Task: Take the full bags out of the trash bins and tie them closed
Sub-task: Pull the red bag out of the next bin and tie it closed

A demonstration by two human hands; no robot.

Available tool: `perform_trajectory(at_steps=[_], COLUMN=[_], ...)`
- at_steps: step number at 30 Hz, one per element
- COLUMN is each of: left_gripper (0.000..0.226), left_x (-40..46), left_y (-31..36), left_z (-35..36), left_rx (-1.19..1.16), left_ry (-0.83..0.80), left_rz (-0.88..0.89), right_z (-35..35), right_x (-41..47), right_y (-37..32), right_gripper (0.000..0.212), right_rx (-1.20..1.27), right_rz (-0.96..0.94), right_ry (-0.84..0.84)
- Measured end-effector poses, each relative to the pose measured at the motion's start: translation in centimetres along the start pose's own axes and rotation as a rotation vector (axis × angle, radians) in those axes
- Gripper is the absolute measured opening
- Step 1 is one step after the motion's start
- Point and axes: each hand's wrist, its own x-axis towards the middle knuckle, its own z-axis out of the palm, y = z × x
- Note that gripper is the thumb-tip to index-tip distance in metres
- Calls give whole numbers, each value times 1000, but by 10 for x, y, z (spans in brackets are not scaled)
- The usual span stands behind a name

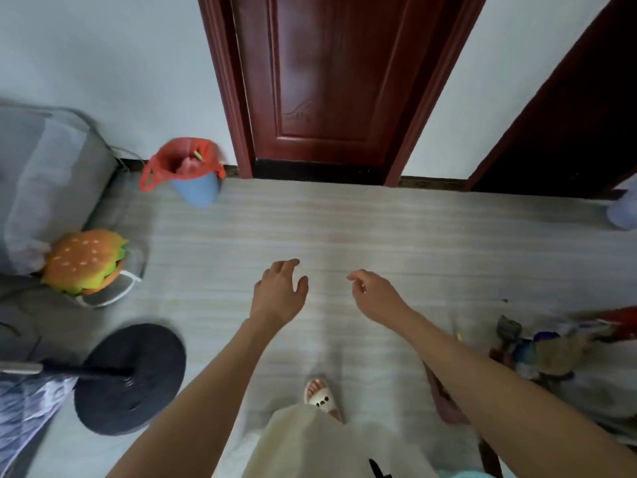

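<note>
A blue trash bin [199,192] stands on the floor by the wall, left of a dark red door. A red plastic bag [179,160] lines it, its handles hanging over the rim, with rubbish inside. My left hand [280,292] hovers over the floor in the middle of the view, fingers loosely spread and holding nothing. My right hand [374,294] hangs beside it with fingers loosely curled, a ring on one finger, also holding nothing. Both hands are well short of the bin, which lies ahead to the left.
A grey sofa [44,181] fills the left edge, with a burger-shaped cushion [88,262] on a white stool beside it. A black round stand base [132,377] sits at lower left. Cluttered items [551,350] lie at right. A pale container [622,210] shows at the right edge.
</note>
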Motion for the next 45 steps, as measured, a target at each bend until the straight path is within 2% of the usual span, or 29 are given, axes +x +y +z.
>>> perform_trajectory(at_steps=[4, 12, 15, 19, 24, 30, 33, 38, 42, 45], left_gripper=[46, 41, 40, 37, 29, 26, 26, 29, 26, 31], left_x=[76, 248, 346, 441, 527, 637, 696, 782, 829, 849], left_y=[-22, -116, -158, -191, -234, -322, -364, -428, -465, -481], left_z=[-49, -143, -191, -257, -329, -386, -406, -442, -439, -411], left_rx=[-19, -41, -60, -103, -106, -34, 44, 148, 271, 257], left_ry=[56, 184, 232, 211, 236, 90, -53, -305, -439, -500], left_rz=[-72, -208, -268, -310, -283, -223, -147, 53, 143, 101], right_z=[-15, -7, -3, 3, 15, 50, 75, 128, 161, 192], right_x=[99, 306, 412, 520, 608, 702, 738, 777, 784, 788], right_y=[-56, -175, -234, -308, -401, -465, -488, -523, -535, -525], right_gripper=[36, 35, 36, 36, 34, 34, 33, 33, 34, 34], right_rx=[36, 75, 103, 132, 137, 212, 294, 486, 612, 652], right_rz=[-47, -149, -136, -103, -90, 26, 160, 499, 651, 700], right_ry=[-43, -139, -150, -170, -201, -139, -64, 87, 162, 204])
